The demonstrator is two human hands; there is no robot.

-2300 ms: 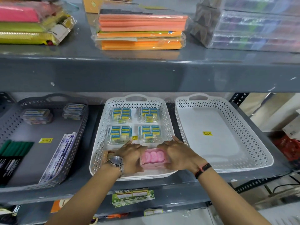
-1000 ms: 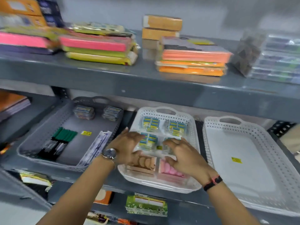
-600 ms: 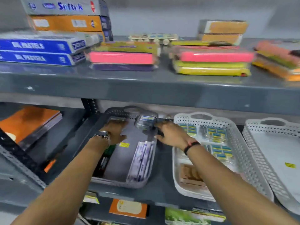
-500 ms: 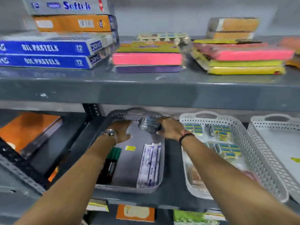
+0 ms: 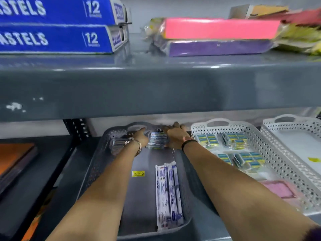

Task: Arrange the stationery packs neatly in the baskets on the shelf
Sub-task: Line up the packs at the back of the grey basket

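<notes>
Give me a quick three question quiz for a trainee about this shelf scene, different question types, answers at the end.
1. True or false: both hands are at the far end of the grey basket.
2. Multiple choice: where does the long white pack lie? A) in the grey basket, near its right wall; B) in the middle white basket; C) on the upper shelf.
3. Fill in: the small clear pack sits between the left hand and the ____ hand.

Key
1. True.
2. A.
3. Right: the right hand is against its other side. The grip itself is too blurred to judge.
</notes>
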